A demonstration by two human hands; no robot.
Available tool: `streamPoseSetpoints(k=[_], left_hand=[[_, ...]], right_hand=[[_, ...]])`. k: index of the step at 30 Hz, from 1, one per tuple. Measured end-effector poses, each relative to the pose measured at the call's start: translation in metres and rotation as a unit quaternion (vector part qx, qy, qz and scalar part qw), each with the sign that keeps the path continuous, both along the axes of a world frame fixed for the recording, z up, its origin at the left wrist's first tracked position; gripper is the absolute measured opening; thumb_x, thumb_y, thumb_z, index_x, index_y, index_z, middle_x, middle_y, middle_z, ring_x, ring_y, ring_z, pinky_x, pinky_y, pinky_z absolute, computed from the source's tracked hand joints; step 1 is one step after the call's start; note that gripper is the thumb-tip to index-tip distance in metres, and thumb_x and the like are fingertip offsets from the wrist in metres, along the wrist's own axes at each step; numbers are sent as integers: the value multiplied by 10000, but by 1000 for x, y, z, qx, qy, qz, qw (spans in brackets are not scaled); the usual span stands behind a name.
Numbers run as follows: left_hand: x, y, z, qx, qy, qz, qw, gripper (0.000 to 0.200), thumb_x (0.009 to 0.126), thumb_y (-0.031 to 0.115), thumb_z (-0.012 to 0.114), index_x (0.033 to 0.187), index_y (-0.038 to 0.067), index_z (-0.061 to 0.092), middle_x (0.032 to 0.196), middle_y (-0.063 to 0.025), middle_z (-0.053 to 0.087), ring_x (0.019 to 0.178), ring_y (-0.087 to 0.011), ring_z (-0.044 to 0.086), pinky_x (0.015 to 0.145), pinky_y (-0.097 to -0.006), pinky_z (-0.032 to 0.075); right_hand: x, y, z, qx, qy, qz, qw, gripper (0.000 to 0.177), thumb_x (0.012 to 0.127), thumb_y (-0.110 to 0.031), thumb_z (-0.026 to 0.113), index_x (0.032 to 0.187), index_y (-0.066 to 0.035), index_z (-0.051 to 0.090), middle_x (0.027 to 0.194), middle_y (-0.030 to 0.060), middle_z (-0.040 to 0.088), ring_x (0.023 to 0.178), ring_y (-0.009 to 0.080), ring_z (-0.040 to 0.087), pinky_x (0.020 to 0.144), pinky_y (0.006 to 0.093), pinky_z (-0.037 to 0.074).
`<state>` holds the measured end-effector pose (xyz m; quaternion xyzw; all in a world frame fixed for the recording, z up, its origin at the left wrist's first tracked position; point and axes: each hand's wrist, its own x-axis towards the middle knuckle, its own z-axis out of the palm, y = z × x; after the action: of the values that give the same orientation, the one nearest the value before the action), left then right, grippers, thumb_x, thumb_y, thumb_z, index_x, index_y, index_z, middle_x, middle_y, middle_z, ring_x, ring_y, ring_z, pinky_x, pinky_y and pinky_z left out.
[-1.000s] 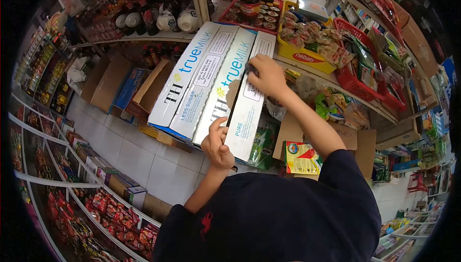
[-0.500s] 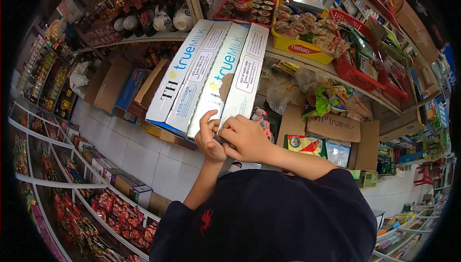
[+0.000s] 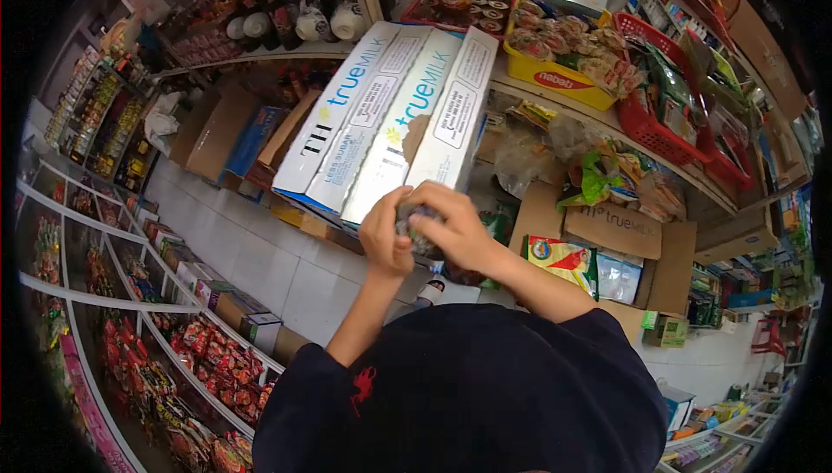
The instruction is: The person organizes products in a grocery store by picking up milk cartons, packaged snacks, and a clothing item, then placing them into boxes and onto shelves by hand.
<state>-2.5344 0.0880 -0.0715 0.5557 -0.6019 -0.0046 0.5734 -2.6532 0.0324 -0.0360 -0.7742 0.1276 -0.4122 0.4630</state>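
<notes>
Both my hands meet in front of the near edge of a white TH true MILK carton (image 3: 347, 148). My left hand (image 3: 384, 234) is curled around one side of a small dark, shiny item (image 3: 419, 215), too blurred to name. From the right, my right hand (image 3: 455, 228) pinches the same item with bent fingers. A second white carton (image 3: 446, 139) lies beside the first, with a torn brown patch on its top. Part of a dark, glossy thing shows under my right hand, mostly hidden.
A yellow nabati box (image 3: 559, 80) of small packets and a red basket (image 3: 654, 130) stand on the right shelf. Below is an open cardboard box (image 3: 672, 269) with packets. Candy shelves (image 3: 130, 306) line the left. A sandalled foot (image 3: 431, 289) is on the tiled floor.
My hands have come closer together around the dark item, and my left fingers have curled in. The view has shifted slightly, so the cartons and shelves sit a little differently.
</notes>
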Motion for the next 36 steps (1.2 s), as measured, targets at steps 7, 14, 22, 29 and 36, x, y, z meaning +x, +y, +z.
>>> streamPoseSetpoints(k=[7, 14, 22, 29, 36], left_hand=[[-21, 37, -17, -46, 86, -8, 995, 811, 729, 466, 589, 1257, -55, 262, 1315, -256, 263, 1177, -387, 325, 960, -447, 266], [21, 54, -15, -41, 214, -44, 975, 575, 594, -40, 678, 1116, -50, 438, 1105, -157, 492, 1007, -233, 493, 888, -327, 368], [111, 76, 12, -42, 43, 295, 953, 448, 648, -14, 610, 1076, -72, 493, 1089, -132, 525, 995, -228, 514, 886, -305, 367], [129, 31, 67, -165, 58, 111, 978, 500, 607, 69, 685, 1070, -5, 513, 1174, -128, 440, 1103, -238, 426, 934, -316, 330], [83, 15, 46, 152, -236, -70, 957, 572, 682, 302, 568, 1200, 103, 432, 1077, -137, 470, 1030, -288, 415, 890, -399, 250]], right_hand=[[16, 17, 9, 181, -24, 108, 977, 265, 860, -229, 457, 1015, -16, 427, 1035, 70, 444, 950, 149, 409, 877, 253, 295], [13, 10, 32, 10, 96, 104, 990, 356, 813, -219, 548, 1088, -10, 464, 1071, 121, 485, 1033, 226, 464, 929, 325, 319], [26, -14, -5, -188, 314, -119, 923, 521, 778, -317, 564, 1191, -45, 399, 1020, 185, 530, 1043, 329, 462, 992, 494, 201], [26, -11, -9, -157, 263, -140, 942, 719, 635, -292, 677, 1245, -77, 362, 1037, 173, 526, 1005, 302, 475, 936, 420, 298], [25, -3, -10, -160, 146, -192, 957, 714, 585, -264, 700, 1201, -59, 402, 1043, 147, 522, 971, 303, 483, 875, 396, 323]])
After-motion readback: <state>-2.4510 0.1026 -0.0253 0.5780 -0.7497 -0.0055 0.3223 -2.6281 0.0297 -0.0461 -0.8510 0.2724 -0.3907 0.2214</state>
